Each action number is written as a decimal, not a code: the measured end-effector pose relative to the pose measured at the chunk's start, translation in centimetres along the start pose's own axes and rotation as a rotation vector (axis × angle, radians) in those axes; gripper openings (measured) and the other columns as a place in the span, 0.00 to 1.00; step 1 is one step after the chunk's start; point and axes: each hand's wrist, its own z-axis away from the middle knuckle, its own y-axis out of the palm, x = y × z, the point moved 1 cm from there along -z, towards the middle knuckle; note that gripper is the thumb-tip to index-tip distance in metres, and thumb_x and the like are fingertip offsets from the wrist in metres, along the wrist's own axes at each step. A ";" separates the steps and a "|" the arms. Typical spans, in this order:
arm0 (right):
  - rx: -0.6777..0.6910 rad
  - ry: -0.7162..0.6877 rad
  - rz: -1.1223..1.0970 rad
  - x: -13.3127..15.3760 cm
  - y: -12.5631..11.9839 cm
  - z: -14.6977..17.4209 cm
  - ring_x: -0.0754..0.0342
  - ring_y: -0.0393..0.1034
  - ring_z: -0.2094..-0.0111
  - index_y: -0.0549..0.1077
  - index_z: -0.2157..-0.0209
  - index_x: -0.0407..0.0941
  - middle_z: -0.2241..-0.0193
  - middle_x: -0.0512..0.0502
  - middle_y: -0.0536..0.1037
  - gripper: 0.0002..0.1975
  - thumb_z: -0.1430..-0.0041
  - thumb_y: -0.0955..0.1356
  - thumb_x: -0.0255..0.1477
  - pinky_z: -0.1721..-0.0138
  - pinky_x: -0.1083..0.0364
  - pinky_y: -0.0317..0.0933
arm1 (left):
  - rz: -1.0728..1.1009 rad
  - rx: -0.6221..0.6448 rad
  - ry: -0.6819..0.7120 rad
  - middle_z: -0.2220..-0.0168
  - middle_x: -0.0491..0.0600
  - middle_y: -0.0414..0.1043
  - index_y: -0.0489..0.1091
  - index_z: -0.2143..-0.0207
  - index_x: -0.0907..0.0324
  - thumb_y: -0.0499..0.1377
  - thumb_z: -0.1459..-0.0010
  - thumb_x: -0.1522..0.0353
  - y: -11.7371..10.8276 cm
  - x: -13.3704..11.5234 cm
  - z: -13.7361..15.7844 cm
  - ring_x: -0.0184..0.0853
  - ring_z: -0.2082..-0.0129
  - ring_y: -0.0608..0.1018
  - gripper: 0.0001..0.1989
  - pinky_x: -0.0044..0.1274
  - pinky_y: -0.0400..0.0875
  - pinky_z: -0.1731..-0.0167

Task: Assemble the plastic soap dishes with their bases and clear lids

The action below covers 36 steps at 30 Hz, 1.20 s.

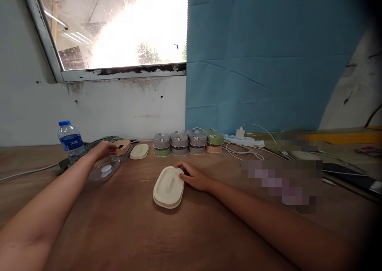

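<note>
My right hand grips the far right edge of a cream oval lunch box lid, fingers behind the rim and thumb on top. The lid has a raised rim and a long ridge in its middle. At the far left, my left hand has its fingers closed on the edge of a peach lunch box lid. The underside of that grip is hidden. Just below that hand lies a clear plastic cover with a white round piece on it. A second cream lid lies flat beside the peach one.
Several stacked grey and green lunch boxes line the wall. A water bottle with a blue cap stands at left. White cables and a power strip are at right, near a dark device and a blurred patch.
</note>
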 end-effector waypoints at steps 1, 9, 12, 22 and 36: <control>-0.002 0.003 0.002 0.0 0.0 0.0 0.54 0.62 0.63 0.64 0.58 0.43 0.61 0.46 0.67 0.14 0.49 0.62 0.22 0.61 0.54 0.58 | -0.011 0.011 0.009 0.69 0.53 0.76 0.74 0.71 0.62 0.59 0.63 0.61 0.1 0.3 0.0 0.45 0.65 0.74 0.17 0.27 0.67 0.64; 0.003 0.006 0.010 0.0 0.0 -0.1 0.54 0.61 0.63 0.64 0.58 0.43 0.62 0.46 0.67 0.14 0.49 0.62 0.21 0.61 0.54 0.58 | -0.094 0.022 0.051 0.63 0.55 0.75 0.74 0.65 0.62 0.56 0.60 0.58 0.9 1.7 -0.3 0.45 0.61 0.74 0.21 0.29 0.66 0.62; 0.003 0.002 0.011 -0.1 0.0 0.0 0.54 0.61 0.63 0.64 0.58 0.43 0.62 0.46 0.67 0.14 0.49 0.62 0.21 0.60 0.54 0.58 | -0.105 0.024 0.042 0.63 0.54 0.75 0.73 0.64 0.61 0.55 0.59 0.59 1.3 1.8 -0.3 0.45 0.61 0.74 0.21 0.28 0.67 0.62; 0.004 0.000 0.003 -0.3 0.1 -0.1 0.54 0.61 0.63 0.64 0.58 0.44 0.61 0.46 0.67 0.14 0.49 0.62 0.22 0.61 0.54 0.58 | -0.148 0.016 -0.005 0.63 0.54 0.75 0.73 0.62 0.61 0.56 0.57 0.62 0.9 1.0 0.2 0.45 0.63 0.75 0.19 0.28 0.68 0.64; -0.020 -0.008 -0.018 -0.4 0.2 -0.1 0.54 0.62 0.64 0.64 0.59 0.43 0.63 0.47 0.68 0.13 0.49 0.63 0.23 0.61 0.53 0.59 | -0.025 0.114 0.712 0.64 0.51 0.70 0.72 0.64 0.55 0.51 0.45 0.59 4.8 -19.7 11.0 0.35 0.65 0.72 0.14 0.25 0.67 0.64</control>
